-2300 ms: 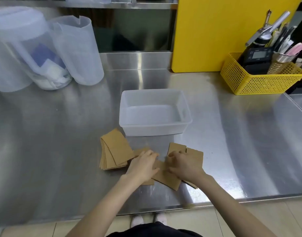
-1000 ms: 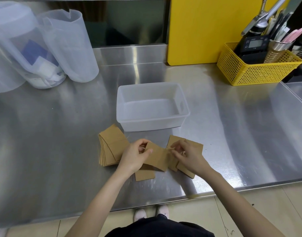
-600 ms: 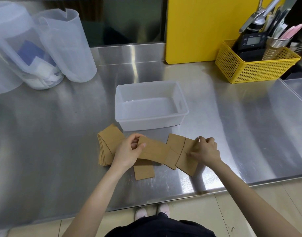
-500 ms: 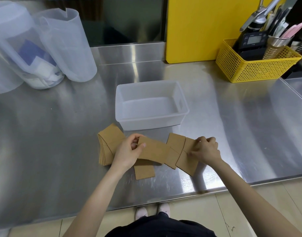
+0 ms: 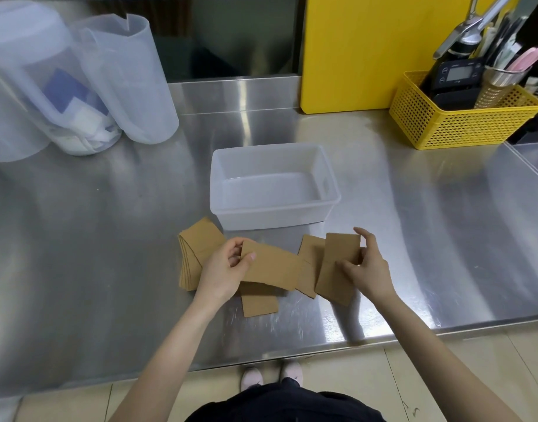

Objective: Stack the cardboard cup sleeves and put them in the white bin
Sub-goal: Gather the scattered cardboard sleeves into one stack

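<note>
Brown, flat cardboard cup sleeves occupy both hands at frame centre: the left hand (image 5: 224, 271) pinches one sleeve (image 5: 272, 269), the right hand (image 5: 366, 269) pinches another (image 5: 337, 263). Left of them lies a fanned stack of sleeves (image 5: 197, 254); loose ones rest between and below. Just above stands the empty translucent white plastic bin (image 5: 273, 214) on brushed steel counter (image 5: 109, 254).

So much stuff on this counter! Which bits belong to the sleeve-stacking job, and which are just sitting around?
Part of the job:
- sleeve in the left hand
- sleeve in the right hand
- stacked sleeves
- loose sleeves on the counter
- white bin, nothing in it yet

Just sitting around:
- yellow basket of utensils
- clear plastic pitchers
- yellow board
</note>
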The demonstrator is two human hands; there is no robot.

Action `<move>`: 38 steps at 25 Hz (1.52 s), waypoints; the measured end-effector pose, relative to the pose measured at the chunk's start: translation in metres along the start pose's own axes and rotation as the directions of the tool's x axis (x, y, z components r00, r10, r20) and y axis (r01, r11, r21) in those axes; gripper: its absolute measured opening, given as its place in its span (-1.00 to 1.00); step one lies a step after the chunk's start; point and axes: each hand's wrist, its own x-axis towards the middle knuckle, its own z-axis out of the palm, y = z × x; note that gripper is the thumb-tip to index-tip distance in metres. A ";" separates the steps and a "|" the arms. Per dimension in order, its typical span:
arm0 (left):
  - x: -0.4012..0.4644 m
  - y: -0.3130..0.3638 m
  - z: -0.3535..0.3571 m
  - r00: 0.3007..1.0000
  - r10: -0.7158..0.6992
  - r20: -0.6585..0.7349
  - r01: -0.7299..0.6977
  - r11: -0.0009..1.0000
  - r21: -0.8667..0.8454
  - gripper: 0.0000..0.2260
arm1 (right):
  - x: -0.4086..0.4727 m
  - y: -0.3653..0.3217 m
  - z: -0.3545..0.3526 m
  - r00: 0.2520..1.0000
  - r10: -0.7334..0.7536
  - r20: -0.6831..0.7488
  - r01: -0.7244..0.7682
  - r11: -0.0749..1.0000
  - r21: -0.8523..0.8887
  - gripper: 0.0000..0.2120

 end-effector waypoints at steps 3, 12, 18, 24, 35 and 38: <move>-0.001 0.001 -0.001 1.000 0.007 -0.029 -0.007 1.000 -0.013 -0.79 | -0.002 -0.021 -0.008 0.997 -0.055 -0.062 0.060 0.995 0.076 -0.59; -0.003 0.005 -0.009 0.998 -0.054 -0.044 0.045 0.981 -0.191 -0.86 | -0.015 -0.079 0.012 0.907 -0.341 0.247 0.361 0.932 -0.037 -0.79; -0.007 0.002 -0.010 0.997 -0.073 -0.026 0.067 0.980 -0.185 -0.73 | -0.014 -0.090 0.041 0.858 -0.381 0.344 0.453 0.877 -0.161 -0.73; -0.010 0.002 -0.004 0.997 -0.050 0.050 0.062 0.959 -0.276 -0.82 | -0.014 -0.092 0.060 0.846 -0.428 0.319 0.500 0.846 -0.189 -0.76; -0.012 -0.007 -0.009 0.996 -0.083 -0.027 0.072 0.956 -0.284 -0.74 | 0.002 -0.068 0.039 0.924 -0.314 0.218 0.358 0.910 -0.208 -0.83; -0.015 -0.007 -0.017 0.996 -0.067 -0.060 0.044 0.947 -0.319 -0.77 | 0.020 -0.043 0.027 0.973 -0.110 0.203 0.187 0.892 -0.411 -0.67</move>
